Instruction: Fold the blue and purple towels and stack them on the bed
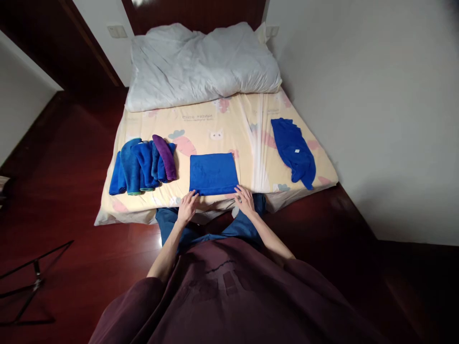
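Observation:
A blue towel (213,172) lies flat in a rectangle close to the bed's front edge, a narrow fold running along its near side. At its near left corner, the fingers of my left hand (187,208) are closed on the edge. My right hand (245,200) has the near right corner between thumb and fingers. To the left, several rolled towels in blue and teal (131,165) lie side by side, with a purple rolled towel (165,157) at their right end. A crumpled blue towel (294,150) with a small white tag lies on the right.
The bed (215,122) has a pale yellow sheet printed with carrots. A bulky white quilt (204,67) is heaped at its head. The wall (358,119) runs along the right side. A dark metal stand (37,277) is on the red floor at lower left.

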The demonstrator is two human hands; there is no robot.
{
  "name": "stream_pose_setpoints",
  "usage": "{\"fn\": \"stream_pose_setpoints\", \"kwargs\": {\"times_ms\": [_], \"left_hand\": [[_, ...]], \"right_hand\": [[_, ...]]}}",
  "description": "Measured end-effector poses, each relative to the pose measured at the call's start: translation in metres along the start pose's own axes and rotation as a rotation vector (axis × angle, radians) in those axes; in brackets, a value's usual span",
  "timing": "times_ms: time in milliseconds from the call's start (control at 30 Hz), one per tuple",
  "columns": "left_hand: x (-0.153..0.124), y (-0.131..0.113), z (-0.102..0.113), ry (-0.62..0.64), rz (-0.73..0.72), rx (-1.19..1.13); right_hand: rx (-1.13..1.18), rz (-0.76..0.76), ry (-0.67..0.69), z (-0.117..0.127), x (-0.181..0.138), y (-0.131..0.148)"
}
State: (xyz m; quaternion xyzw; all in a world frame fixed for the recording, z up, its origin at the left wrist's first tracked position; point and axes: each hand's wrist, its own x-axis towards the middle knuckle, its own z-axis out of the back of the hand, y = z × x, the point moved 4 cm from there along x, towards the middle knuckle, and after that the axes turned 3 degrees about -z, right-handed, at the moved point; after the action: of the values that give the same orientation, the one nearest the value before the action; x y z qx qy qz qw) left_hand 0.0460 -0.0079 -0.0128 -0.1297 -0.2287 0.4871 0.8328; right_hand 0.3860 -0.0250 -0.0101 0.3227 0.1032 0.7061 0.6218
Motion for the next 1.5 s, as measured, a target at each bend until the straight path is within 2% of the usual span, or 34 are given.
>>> {"fn": "stream_pose_setpoints", "kwargs": {"times_ms": [100, 200, 300, 467, 700, 867, 1067, 1200, 1267, 1400, 1500], "left_hand": [[0.002, -0.016, -0.013, 0.115, -0.112, 0.073], [0.011, -0.017, -0.020, 0.128, -0.076, 0.135], [0.017, -0.011, -0.022, 0.103, 0.019, 0.168], [0.018, -0.008, -0.024, 0.080, 0.065, 0.188], [0.023, -0.008, -0.022, 0.090, 0.113, 0.200], [0.034, -0.005, -0.016, 0.155, 0.123, 0.251], [0.062, -0.002, -0.017, 0.283, 0.103, 0.287], [0.074, 0.002, -0.015, 0.319, 0.116, 0.295], [0.068, 0.004, -0.013, 0.324, 0.102, 0.296], [0.034, 0.010, -0.011, 0.322, 0.036, 0.263], [0.016, 0.021, -0.009, 0.243, 0.042, 0.146]], "right_hand": [[-0.109, 0.171, 0.138, -0.011, -0.007, 0.017], [-0.184, 0.221, 0.245, -0.024, -0.004, 0.021], [-0.249, 0.150, 0.286, -0.033, 0.002, 0.015], [-0.304, 0.050, 0.288, -0.044, 0.005, 0.008], [-0.333, 0.034, 0.288, -0.046, 0.010, 0.004], [-0.318, 0.019, 0.279, -0.041, 0.023, 0.003], [-0.321, -0.034, 0.383, -0.041, 0.057, 0.006], [-0.311, -0.075, 0.436, -0.042, 0.071, 0.002], [-0.307, -0.065, 0.427, -0.040, 0.067, 0.000], [-0.233, -0.001, 0.388, -0.031, 0.041, -0.006], [-0.092, -0.012, 0.304, -0.023, 0.027, -0.014]]}}
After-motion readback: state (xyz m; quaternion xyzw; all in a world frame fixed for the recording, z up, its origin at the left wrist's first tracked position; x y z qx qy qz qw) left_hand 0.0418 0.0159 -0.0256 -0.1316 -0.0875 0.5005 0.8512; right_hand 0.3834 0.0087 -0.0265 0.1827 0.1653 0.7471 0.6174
